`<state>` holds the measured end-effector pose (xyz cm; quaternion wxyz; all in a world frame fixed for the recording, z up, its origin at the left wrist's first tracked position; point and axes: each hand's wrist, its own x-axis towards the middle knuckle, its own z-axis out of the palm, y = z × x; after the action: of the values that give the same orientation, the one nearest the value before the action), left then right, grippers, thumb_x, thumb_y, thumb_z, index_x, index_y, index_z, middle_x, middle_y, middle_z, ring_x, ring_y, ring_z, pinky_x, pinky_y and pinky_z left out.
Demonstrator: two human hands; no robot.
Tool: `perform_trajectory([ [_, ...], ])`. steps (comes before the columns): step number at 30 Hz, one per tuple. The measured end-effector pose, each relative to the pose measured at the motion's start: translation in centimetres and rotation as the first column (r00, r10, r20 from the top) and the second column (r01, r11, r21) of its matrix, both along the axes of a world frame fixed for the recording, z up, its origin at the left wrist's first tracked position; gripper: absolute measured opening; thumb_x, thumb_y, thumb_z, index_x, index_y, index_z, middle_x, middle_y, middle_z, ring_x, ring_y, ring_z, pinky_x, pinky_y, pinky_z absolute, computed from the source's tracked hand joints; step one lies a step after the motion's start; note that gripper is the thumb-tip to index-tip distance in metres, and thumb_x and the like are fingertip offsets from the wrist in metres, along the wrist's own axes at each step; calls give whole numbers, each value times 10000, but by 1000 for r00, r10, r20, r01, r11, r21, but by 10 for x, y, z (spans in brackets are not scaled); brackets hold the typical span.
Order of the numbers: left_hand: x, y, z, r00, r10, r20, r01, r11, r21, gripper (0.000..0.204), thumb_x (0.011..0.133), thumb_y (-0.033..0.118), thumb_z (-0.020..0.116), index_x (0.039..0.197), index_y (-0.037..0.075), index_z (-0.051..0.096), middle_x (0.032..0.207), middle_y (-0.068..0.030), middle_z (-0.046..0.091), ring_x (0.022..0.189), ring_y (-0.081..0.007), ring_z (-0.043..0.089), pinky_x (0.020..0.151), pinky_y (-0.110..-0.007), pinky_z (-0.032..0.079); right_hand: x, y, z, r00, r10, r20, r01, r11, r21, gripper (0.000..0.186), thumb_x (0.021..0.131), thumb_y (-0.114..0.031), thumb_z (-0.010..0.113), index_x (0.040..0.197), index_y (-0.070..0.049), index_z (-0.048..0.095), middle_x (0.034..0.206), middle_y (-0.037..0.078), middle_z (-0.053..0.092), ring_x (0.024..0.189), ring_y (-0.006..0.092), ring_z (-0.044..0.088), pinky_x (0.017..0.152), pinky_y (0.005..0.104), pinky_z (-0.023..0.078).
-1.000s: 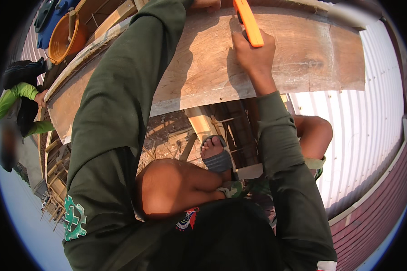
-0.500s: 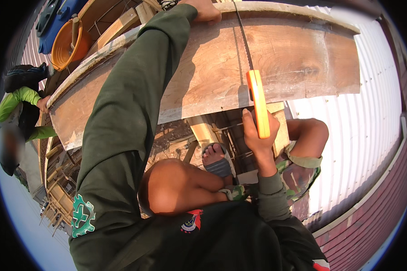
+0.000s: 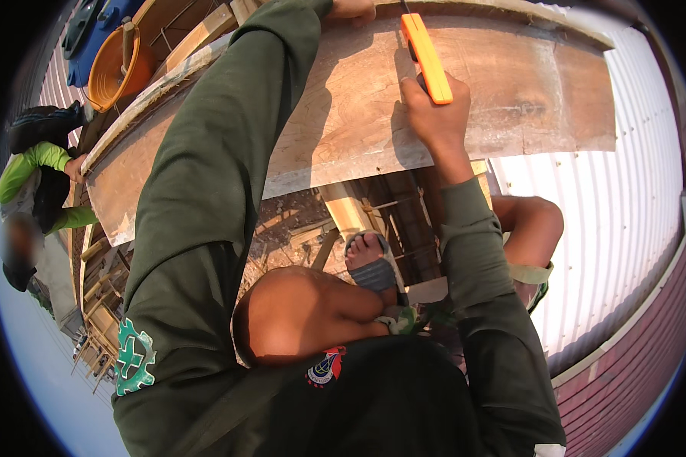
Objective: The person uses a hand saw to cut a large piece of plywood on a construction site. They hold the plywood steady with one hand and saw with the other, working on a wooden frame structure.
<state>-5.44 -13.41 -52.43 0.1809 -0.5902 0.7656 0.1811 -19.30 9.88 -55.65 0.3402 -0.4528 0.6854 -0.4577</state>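
Note:
A curved-looking plywood board [image 3: 526, 91] with a wooden strip along its far edge spans the upper view. My left hand [image 3: 352, 11], partly cut off at the top, grips that far edge. My right hand [image 3: 438, 114] is closed on the orange handle of a handsaw [image 3: 427, 57], over the middle of the board. The dark blade points away from me to the far edge and is mostly hidden by the handle. My bare knees and a sandalled foot [image 3: 364, 255] are below the board.
A co-worker [image 3: 34, 175] in bright green sleeves holds the board's left end. An orange bucket [image 3: 118, 72] and blue container [image 3: 99, 23] sit at upper left. Timber framing and rebar show below the board. White corrugated roofing [image 3: 602, 251] lies right; open sky shows at lower left.
My right hand and the saw came toward me half a second ago and are now pushed back up across the board. My left hand stays at the far edge.

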Motion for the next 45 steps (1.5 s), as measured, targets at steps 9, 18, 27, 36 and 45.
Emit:
perform_trajectory([
  [9, 3, -11, -19, 997, -53, -60, 58, 994, 92, 423, 778, 456, 693, 973, 102, 818, 1165, -170, 750, 1153, -361, 663, 952, -469, 505, 0, 15, -3, 999, 3, -52, -1, 999, 40, 189, 811, -107, 693, 708, 31, 616, 554, 129, 556, 507, 130, 531, 510, 341, 439],
  [18, 1, -3, -5, 997, 16, -81, -11, 998, 64, 274, 680, 426, 748, 797, 188, 816, 1054, -159, 767, 1098, -355, 683, 915, -464, 526, -1, 19, -4, 999, -29, -35, 30, 1000, 6, 191, 801, -100, 684, 695, 32, 596, 529, 141, 544, 475, 150, 513, 515, 359, 466],
  [27, -3, 1, 8, 999, 24, -29, -23, 999, 31, 315, 637, 415, 769, 855, 196, 828, 1228, -207, 709, 1194, -406, 629, 977, -525, 493, 1, 43, 0, 993, -37, -113, 36, 999, -9, 106, 812, -58, 715, 787, 33, 666, 575, 42, 542, 535, 96, 480, 527, 310, 422],
  [36, -1, 3, 2, 998, 49, -45, -49, 999, 6, 377, 702, 419, 736, 991, 194, 821, 1336, -217, 655, 1315, -466, 524, 1089, -573, 397, 4, 75, 14, 998, -18, -68, 18, 1000, -7, 190, 800, -61, 703, 938, 68, 725, 622, 126, 636, 549, 161, 612, 570, 327, 512],
  [45, -2, 8, 6, 996, 46, -74, -51, 997, -65, 337, 670, 373, 741, 942, 192, 823, 1428, -303, 561, 1349, -509, 485, 1111, -590, 387, 7, 76, 13, 998, -16, -69, 15, 1000, -12, 199, 821, -57, 703, 987, 50, 721, 626, 92, 637, 568, 105, 580, 573, 299, 498],
])
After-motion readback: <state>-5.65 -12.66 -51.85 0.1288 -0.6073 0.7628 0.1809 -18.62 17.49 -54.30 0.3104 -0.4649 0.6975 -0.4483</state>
